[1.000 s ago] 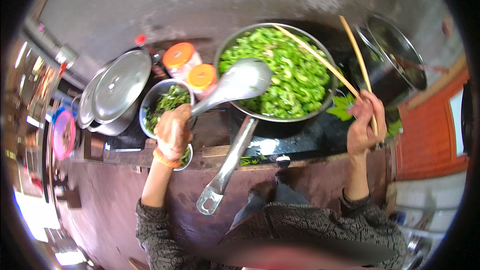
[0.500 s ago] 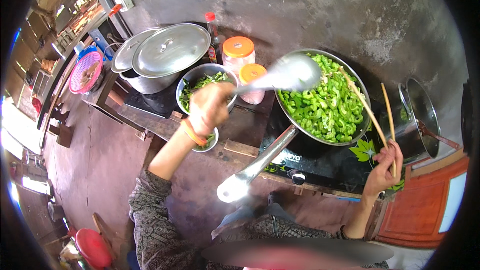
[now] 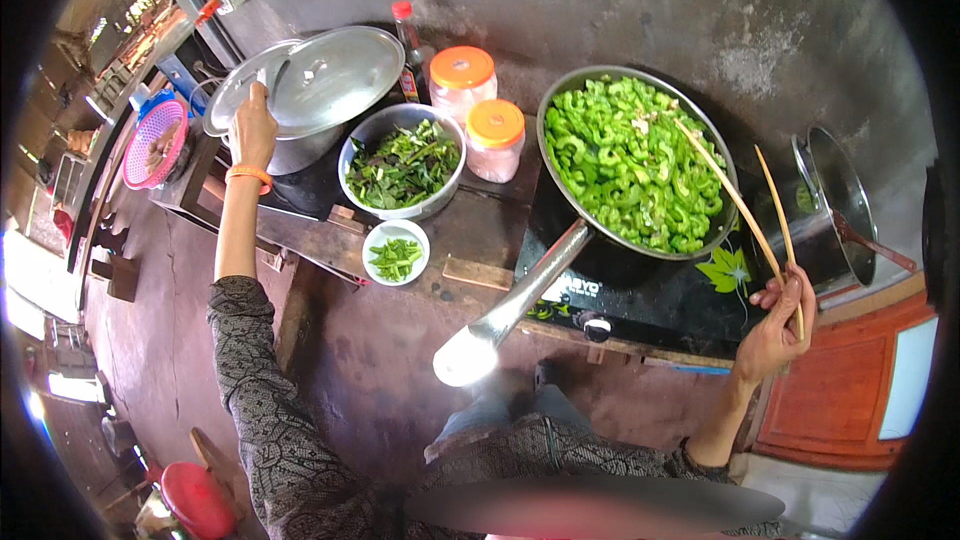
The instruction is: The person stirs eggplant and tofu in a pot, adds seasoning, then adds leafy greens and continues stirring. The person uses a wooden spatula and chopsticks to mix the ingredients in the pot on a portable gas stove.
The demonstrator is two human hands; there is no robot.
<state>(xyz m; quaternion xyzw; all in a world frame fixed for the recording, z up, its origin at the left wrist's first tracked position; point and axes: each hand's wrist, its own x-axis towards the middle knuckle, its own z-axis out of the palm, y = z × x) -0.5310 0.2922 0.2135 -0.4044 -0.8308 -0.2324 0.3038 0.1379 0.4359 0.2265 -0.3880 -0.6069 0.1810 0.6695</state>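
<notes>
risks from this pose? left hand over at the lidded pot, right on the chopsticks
1. The pan handle juts past the counter edge toward the person's body; a bump could tip the full pan.
2. The left hand sits at the pot lid rim; the metal may be hot.
3. The right hand holds the chopsticks by their ends, so grip is loose.

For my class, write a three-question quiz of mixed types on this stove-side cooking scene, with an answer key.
1. True or false: the left hand holds the long chopsticks.
2. Multiple choice: what fills the big pan? A) cut green vegetable B) white rice C) red sauce
3. Fill in: the steel bowl of dark leaves stands between the lidded pot and the ____.

Key
1. False: the right hand holds them, with one tip reaching into the pan; the left hand is at the pot lid.
2. A
3. pan
</notes>
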